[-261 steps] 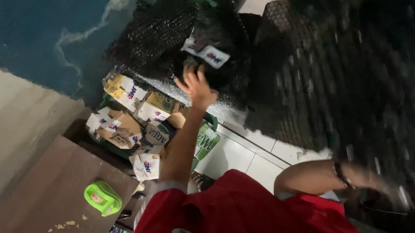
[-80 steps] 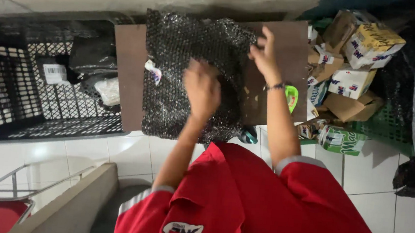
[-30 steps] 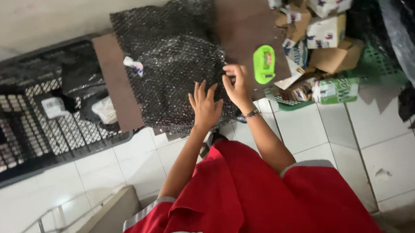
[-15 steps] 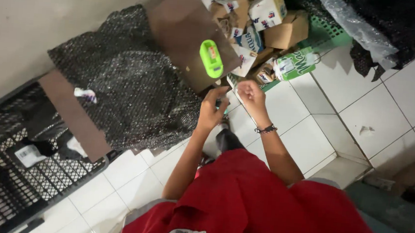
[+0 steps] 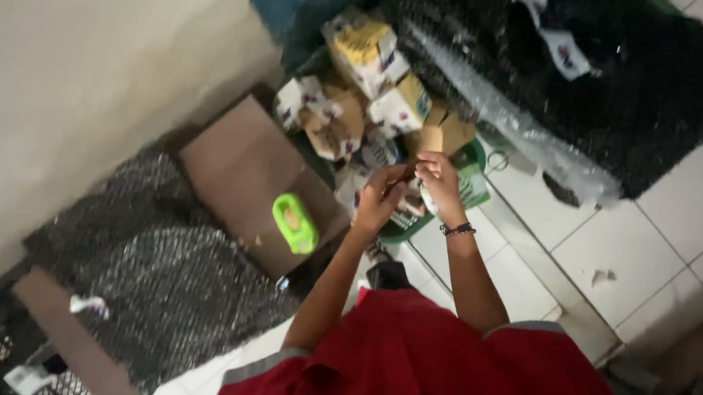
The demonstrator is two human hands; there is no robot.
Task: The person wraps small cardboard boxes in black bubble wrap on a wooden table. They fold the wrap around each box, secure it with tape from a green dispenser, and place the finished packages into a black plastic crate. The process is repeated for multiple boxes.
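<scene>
Both hands' fingers [image 5: 420,171] pinching small, blurred item [image 5: 410,177] over green basket [image 5: 471,161].

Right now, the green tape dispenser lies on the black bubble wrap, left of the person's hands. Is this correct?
Not quite. In the head view the green tape dispenser lies on the brown cardboard sheet, not on the black bubble wrap. It is indeed left of the hands.

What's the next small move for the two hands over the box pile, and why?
Probably draw the small item back toward the body. Left hand and right hand meet on it above the green basket of small boxes; what it is stays too blurred to tell.
</scene>
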